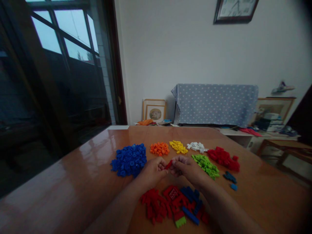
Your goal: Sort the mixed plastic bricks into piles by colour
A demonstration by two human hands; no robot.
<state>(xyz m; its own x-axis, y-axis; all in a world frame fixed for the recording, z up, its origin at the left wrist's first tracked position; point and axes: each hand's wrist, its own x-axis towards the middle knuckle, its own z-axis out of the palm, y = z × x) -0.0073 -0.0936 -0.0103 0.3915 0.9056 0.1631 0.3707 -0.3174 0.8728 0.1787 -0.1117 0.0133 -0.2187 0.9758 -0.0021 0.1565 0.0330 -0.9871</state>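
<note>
Over the middle of the table, my left hand (156,167) and my right hand (183,167) meet around a small red toy brick (168,164). Fingers of both hands are closed on it, and part of it is hidden. Left of my left hand is a pile of round blue pieces (130,159). Light green pieces (206,165) lie just right of my right hand. Below the hands, nearer to me, are a heap of red pieces (156,206) and a mixed heap of red and blue bricks (188,201), with one light green brick (180,222) at its near end.
Farther back lie orange pieces (159,149), yellow pieces (178,147), white pieces (196,147) and a red pile (223,157). A few dark blue pieces (229,177) are at right. Behind the wooden table (80,182), a dotted cloth (216,104) covers a bulky object.
</note>
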